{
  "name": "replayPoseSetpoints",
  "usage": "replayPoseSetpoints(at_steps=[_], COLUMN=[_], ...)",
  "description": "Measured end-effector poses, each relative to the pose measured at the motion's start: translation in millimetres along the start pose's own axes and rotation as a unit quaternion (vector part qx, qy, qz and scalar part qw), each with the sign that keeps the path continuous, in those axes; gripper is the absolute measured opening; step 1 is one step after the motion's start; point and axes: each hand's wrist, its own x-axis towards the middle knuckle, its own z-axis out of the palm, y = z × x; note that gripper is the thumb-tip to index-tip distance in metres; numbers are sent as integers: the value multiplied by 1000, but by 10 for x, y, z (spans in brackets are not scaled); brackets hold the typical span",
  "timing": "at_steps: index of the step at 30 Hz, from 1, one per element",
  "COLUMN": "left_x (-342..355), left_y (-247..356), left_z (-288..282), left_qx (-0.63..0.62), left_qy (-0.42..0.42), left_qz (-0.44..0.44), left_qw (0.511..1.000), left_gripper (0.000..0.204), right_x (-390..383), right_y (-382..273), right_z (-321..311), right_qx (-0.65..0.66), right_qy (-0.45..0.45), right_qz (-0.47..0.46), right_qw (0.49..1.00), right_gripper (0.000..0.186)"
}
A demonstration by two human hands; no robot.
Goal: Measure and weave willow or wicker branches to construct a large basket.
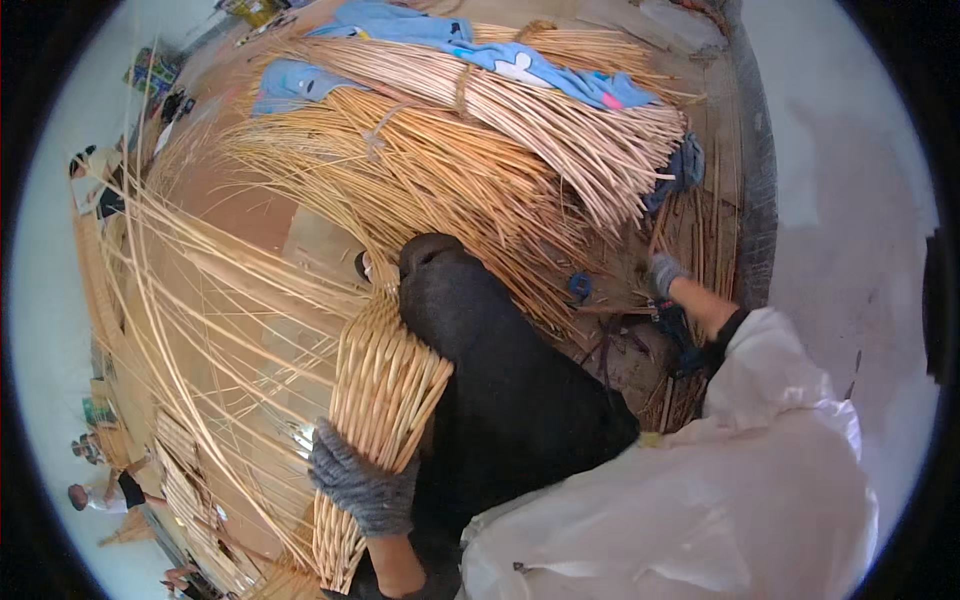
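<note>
The gloved left hand (pixel 365 480) grips the lower part of the woven wicker panel (pixel 388 370), which stands left of the dark-clad leg (pixel 490 340), its long axis running roughly along the lower leg. The gloved right hand (pixel 665 274) is well apart, across the leg near the right edge of the floor (pixel 262 222) beside loose sticks (pixel 725 225), so the panel lies leftward and nearer the body from it; whether its fingers hold anything, I cannot tell.
</note>
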Motion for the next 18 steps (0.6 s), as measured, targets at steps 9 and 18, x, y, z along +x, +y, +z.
replayPoseSetpoints(at_steps=[9, 18], left_x=[96, 583], left_y=[170, 440], left_z=[-44, -131], left_qx=[-1, -112], left_qy=[35, -44], left_qz=[-14, 26], left_qw=[999, 992], left_gripper=[106, 107], right_x=[-320, -351], right_y=[-1610, -1032], right_z=[536, 911], right_qx=[86, -46], right_qy=[36, -32], right_qz=[-72, -365], right_qw=[993, 929], right_gripper=[40, 42])
